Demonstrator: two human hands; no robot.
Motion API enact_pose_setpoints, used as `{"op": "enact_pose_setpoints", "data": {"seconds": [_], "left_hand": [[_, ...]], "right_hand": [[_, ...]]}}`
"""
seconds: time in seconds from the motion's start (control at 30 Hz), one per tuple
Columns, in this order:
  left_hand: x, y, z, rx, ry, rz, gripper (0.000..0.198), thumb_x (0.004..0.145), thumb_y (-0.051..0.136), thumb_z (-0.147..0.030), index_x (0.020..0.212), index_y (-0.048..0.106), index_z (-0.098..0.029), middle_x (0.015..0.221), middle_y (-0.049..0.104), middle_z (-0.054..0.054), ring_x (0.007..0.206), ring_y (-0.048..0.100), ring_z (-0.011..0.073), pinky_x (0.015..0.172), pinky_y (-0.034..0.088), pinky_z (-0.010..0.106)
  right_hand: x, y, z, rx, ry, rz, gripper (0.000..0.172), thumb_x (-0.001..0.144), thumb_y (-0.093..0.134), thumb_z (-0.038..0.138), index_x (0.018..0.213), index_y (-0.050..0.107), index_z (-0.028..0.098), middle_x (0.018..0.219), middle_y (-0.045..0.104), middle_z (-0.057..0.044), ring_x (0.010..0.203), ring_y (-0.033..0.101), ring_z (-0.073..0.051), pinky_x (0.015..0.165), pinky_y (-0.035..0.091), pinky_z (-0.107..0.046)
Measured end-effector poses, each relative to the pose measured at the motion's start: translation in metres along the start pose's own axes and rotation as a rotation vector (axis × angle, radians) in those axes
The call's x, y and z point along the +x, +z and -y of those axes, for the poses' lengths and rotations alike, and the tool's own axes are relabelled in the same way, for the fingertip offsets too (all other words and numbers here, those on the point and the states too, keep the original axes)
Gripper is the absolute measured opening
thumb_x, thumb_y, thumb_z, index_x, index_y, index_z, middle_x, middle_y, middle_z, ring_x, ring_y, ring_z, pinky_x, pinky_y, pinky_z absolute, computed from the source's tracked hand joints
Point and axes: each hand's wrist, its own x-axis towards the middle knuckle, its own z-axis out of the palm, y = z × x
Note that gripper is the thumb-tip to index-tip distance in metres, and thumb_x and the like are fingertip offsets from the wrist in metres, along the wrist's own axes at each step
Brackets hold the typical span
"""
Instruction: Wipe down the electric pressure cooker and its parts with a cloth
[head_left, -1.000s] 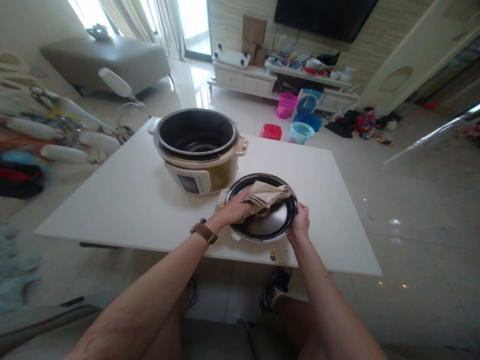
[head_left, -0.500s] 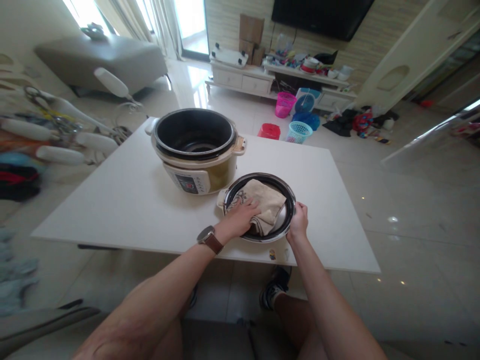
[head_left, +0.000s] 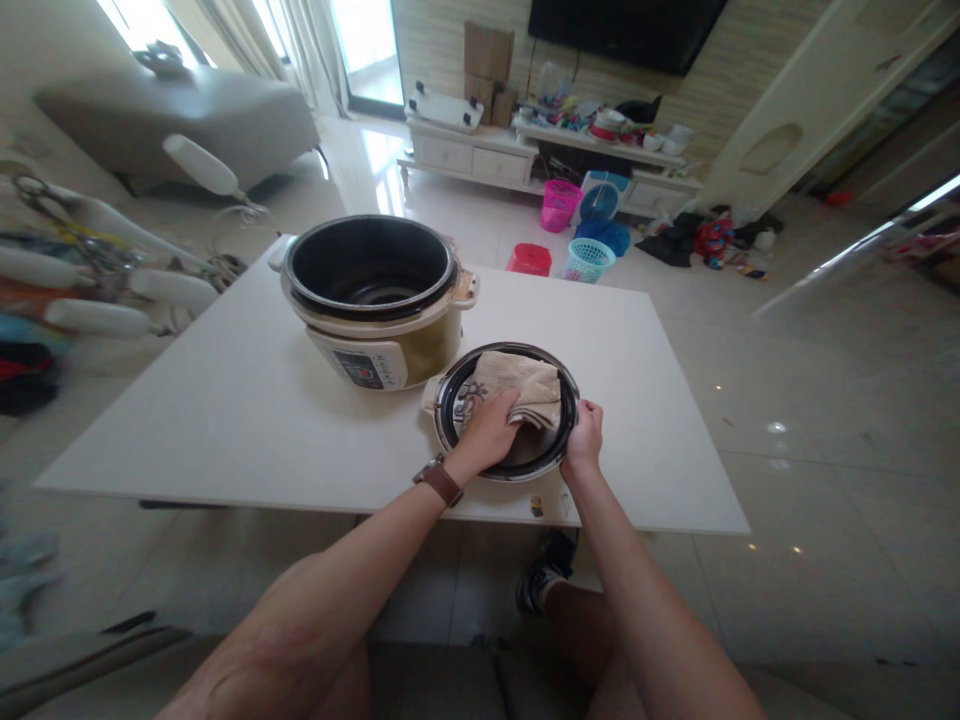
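A round pressure cooker lid lies underside up near the table's front edge, with a dark ring and a shiny metal rim. My left hand, with a watch at its wrist, grips a folded beige cloth against the inside of the lid. Part of the cloth is hidden beneath the fingers. On the lid's right side, my right hand is closed around the rim. Behind and left of the lid stands the electric pressure cooker, uncovered, its dark inner pot showing.
The white table carries the cooker and lid; a small sticker is near its front edge. Beyond are a red stool, a pink basket and a light blue basket. White-padded chair parts stand at left.
My left hand has shifted from lying spread on the cloth to gripping it, and the cloth is bunched farther up the lid. The whole view has moved slightly.
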Motion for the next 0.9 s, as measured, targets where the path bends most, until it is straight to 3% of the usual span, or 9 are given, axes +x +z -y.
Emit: {"op": "enact_pose_setpoints", "data": {"seconds": [0.07,0.2,0.3,0.43,0.53,0.67,0.77,0.83,0.9], "left_hand": [[-0.003,0.002,-0.004,0.072,0.061,0.084,0.045,0.094,0.054,-0.015,0.138,0.065,-0.020,0.150,0.066,0.018,0.158,0.044,0.0361,0.132,0.017,0.069],[-0.010,-0.006,-0.010,0.125,0.203,0.237,0.045,0.090,0.052,-0.012,0.131,0.068,-0.022,0.144,0.069,0.017,0.154,0.048,0.0356,0.131,0.020,0.071],[-0.013,-0.019,-0.012,0.109,0.256,0.317,0.041,0.093,0.051,-0.016,0.126,0.073,-0.025,0.138,0.073,0.013,0.143,0.059,0.0328,0.132,0.025,0.062],[-0.011,-0.041,-0.005,-0.096,0.261,0.379,0.035,0.091,0.059,-0.024,0.119,0.079,-0.024,0.130,0.078,0.009,0.130,0.068,0.0305,0.123,0.043,0.045],[-0.002,-0.056,0.007,-0.311,0.170,0.238,0.040,0.083,0.062,-0.024,0.119,0.080,-0.020,0.126,0.080,0.007,0.122,0.071,0.0313,0.115,0.051,0.043],[0.007,-0.072,0.017,-0.514,0.118,-0.263,0.045,0.083,0.060,-0.025,0.125,0.075,-0.017,0.127,0.079,0.008,0.123,0.070,0.0293,0.116,0.051,0.044],[0.005,-0.082,0.019,-0.436,0.145,-0.550,0.046,0.087,0.058,-0.023,0.132,0.070,-0.020,0.133,0.076,0.009,0.130,0.067,0.0270,0.119,0.048,0.042],[0.000,-0.085,0.018,-0.269,0.162,-0.561,0.047,0.087,0.058,-0.018,0.133,0.068,-0.020,0.135,0.074,0.011,0.133,0.065,0.0279,0.119,0.048,0.042],[-0.006,-0.082,0.019,-0.072,0.167,-0.416,0.044,0.084,0.058,-0.012,0.126,0.070,-0.020,0.131,0.075,0.013,0.132,0.065,0.0308,0.121,0.046,0.046]], "right_hand": [[0.000,0.000,-0.001,0.033,0.003,0.001,0.029,0.080,0.064,0.049,0.097,0.056,0.027,0.082,0.062,0.005,0.082,0.059,-0.017,0.073,0.047,-0.028],[0.004,-0.001,-0.006,0.062,0.005,-0.006,0.025,0.079,0.064,0.046,0.094,0.058,0.026,0.083,0.063,0.005,0.084,0.061,-0.017,0.074,0.048,-0.028],[0.011,-0.002,-0.007,0.078,0.043,-0.046,0.021,0.078,0.064,0.041,0.090,0.059,0.025,0.082,0.063,0.005,0.084,0.061,-0.017,0.075,0.049,-0.028],[0.017,-0.002,-0.002,0.093,0.092,-0.072,0.019,0.076,0.065,0.037,0.089,0.059,0.024,0.081,0.063,0.005,0.082,0.061,-0.016,0.077,0.050,-0.028],[0.014,-0.001,0.002,0.055,0.059,-0.033,0.023,0.077,0.067,0.040,0.092,0.060,0.024,0.083,0.064,0.005,0.083,0.060,-0.017,0.077,0.049,-0.029],[0.010,-0.002,0.001,-0.016,-0.019,0.018,0.032,0.079,0.069,0.051,0.094,0.060,0.025,0.084,0.062,0.005,0.083,0.057,-0.017,0.075,0.045,-0.029],[0.010,-0.003,-0.004,-0.024,-0.056,0.034,0.035,0.080,0.067,0.056,0.095,0.059,0.025,0.084,0.061,0.005,0.081,0.055,-0.016,0.075,0.042,-0.028],[0.010,-0.003,-0.006,-0.016,-0.075,0.033,0.036,0.080,0.067,0.057,0.095,0.059,0.025,0.085,0.060,0.005,0.083,0.055,-0.016,0.076,0.042,-0.028],[0.010,-0.004,-0.006,-0.010,-0.080,0.029,0.035,0.079,0.067,0.055,0.094,0.059,0.025,0.085,0.060,0.005,0.084,0.055,-0.016,0.077,0.043,-0.028]]}}
